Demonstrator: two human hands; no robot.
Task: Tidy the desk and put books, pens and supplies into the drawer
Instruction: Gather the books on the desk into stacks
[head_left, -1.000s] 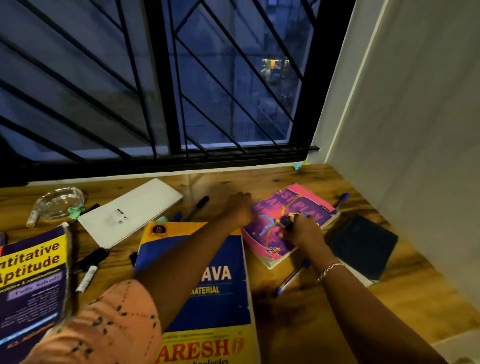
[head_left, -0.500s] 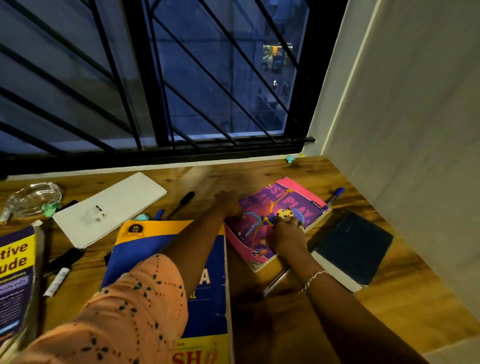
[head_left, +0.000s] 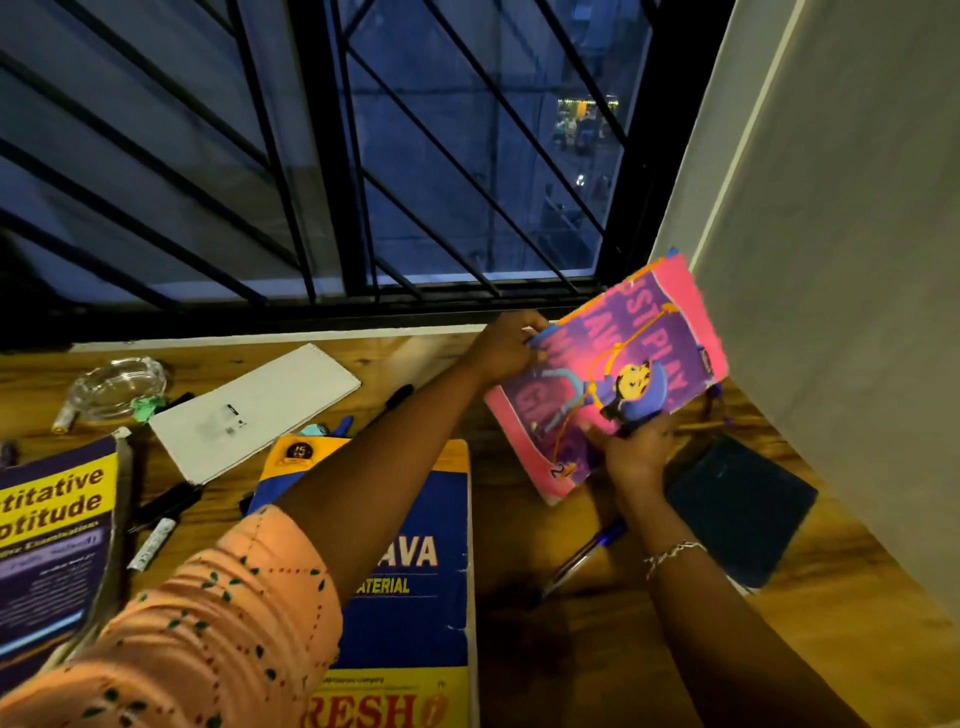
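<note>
While I watched through the head camera, the purple and yellow aptitude book (head_left: 52, 530) lay at the desk's left edge, with a glass ashtray (head_left: 119, 387) beyond it near the window. Two markers (head_left: 163, 504) lay just right of that book, and a white notepad (head_left: 254, 410) sat slantwise behind them. Next came the big blue and yellow Java book (head_left: 415, 571), flat on the wooden desk (head_left: 571, 649), with the left forearm reaching across above it. I saw the left hand (head_left: 506, 345) curled round the upper left edge of the pink storybook (head_left: 613, 379), gripping it. That storybook was tilted over the desk's far right corner, close to the white wall (head_left: 831, 260). Whether its low corner touched the wood I could not tell. The right hand (head_left: 636, 447) clamped its lower edge, thumb on the cover. Below that hand a blue pen (head_left: 582, 561) lay on the desk, and a dark notebook (head_left: 743, 509) lay flat just right of the wrist, near the wall.
</note>
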